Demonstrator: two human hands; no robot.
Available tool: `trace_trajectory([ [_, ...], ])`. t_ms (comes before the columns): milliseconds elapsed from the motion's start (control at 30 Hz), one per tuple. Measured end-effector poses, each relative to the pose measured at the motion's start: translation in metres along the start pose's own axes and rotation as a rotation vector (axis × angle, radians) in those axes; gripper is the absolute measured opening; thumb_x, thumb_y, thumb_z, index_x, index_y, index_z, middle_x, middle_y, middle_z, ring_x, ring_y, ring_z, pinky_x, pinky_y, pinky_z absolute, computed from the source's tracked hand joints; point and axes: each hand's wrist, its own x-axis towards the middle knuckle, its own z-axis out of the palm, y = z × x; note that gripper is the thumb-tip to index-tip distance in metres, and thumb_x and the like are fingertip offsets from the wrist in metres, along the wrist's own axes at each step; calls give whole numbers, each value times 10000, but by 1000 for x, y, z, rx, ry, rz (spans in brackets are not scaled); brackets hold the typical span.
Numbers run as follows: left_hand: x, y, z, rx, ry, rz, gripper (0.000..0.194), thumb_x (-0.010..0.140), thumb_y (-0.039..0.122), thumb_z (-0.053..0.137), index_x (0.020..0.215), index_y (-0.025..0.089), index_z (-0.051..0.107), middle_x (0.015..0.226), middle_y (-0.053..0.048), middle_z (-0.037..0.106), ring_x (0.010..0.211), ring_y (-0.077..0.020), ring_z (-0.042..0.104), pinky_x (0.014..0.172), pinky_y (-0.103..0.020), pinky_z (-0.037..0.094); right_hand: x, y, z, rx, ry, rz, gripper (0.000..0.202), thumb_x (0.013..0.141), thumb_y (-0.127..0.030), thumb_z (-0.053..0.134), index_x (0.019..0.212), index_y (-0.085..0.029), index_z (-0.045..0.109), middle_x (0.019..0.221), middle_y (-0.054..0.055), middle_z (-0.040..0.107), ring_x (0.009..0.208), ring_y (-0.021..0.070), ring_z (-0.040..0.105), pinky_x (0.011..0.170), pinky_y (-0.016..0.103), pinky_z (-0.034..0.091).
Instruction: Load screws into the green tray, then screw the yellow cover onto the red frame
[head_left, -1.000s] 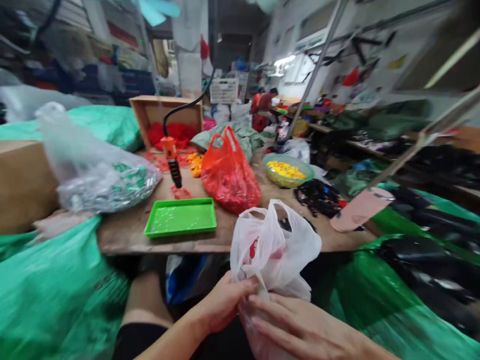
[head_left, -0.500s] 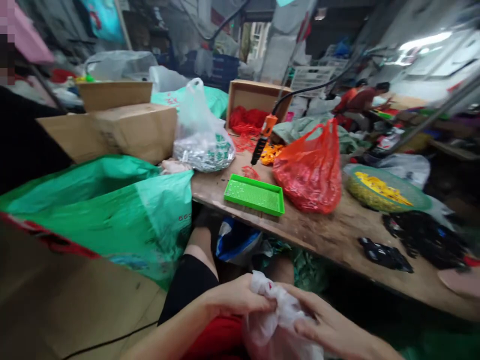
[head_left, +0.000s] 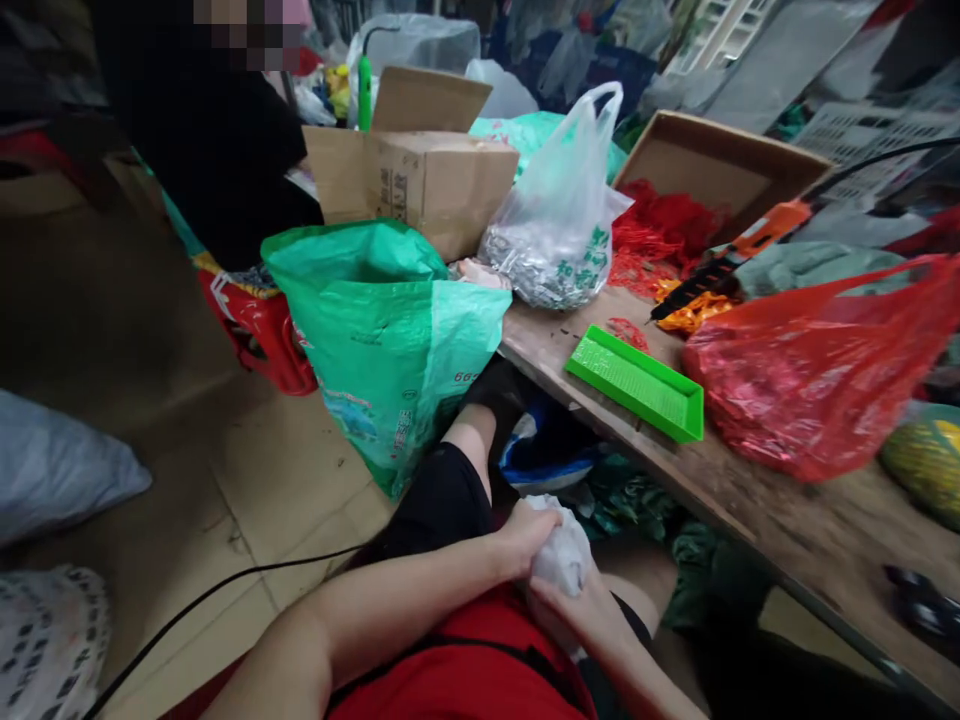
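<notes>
Grasping a bunched white plastic bag [head_left: 566, 550] w/ both bare hands: left hand [head_left: 525, 540] closed over the top, right hand [head_left: 564, 603] holding on from below & near side. Held low, close in front of the body, short of the table [head_left: 750, 500], apart from it.

Main risk, prob.: slipping. Thin, slick-looking film, so prob. easy to lose w/ a slack grip; poss. falling to the floor [head_left: 300, 450] or into the blue-and-white sack [head_left: 551, 468] beyond. Next: tearing, from fingertips digging in, or from sth. hard inside pushing on tight film. Also poss.: catching the black cord [head_left: 247, 575] w/ a foot or chair shift; bumping the green tray [head_left: 637, 385] off the table w/ a careless reach, given a spot so near the edge.

Hidden: contents of the white plastic bag, plus most right fingertips; can't tell how firm on that side. Right forearm cut off at bottom. Hard to make out: black item [head_left: 926, 605] at right edge, blurred; yellow pieces [head_left: 934, 455], cut off. Co-worker in black [head_left: 214, 140] at upper left, cropped at top, hands not clearly visible.
</notes>
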Motion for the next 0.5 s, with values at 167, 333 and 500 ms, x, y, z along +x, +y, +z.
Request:
trace_trajectory([
  [167, -2, 8, -25, 4, -215, -66, 160, 866, 6, 610, 877, 147, 685, 839, 1, 673, 718, -120, 602, 716, -300, 451, 19, -18, -18, -93, 86, 278, 794, 625, -731, 724, 1228, -215, 754, 1280, 189, 784, 1261, 468, 739, 1116, 590, 627],
  [333, -19, 28, -60, 100, -524, -160, 217, 758, 47, 751, 945, 153, 723, 874, 3, 744, 776, -122, 663, 765, -306, 498, 38, -17, -60, -69, 271, 418, 692, 514, -630, 699, 1036, -178, 753, 1152, 204, 814, 1140, 471, 772, 980, 533, 664],
  [500, -23, 40, -80, 155, -516, -119, 124, 876, 89, 719, 969, 161, 680, 821, -37, 743, 719, -156, 687, 807, -329, 506, 62, -13, -88, -114, 398, 400, 478, 494, -546, 744, 867, -248, 758, 998, 159, 827, 992, 447, 795, 793, 492, 684],
])
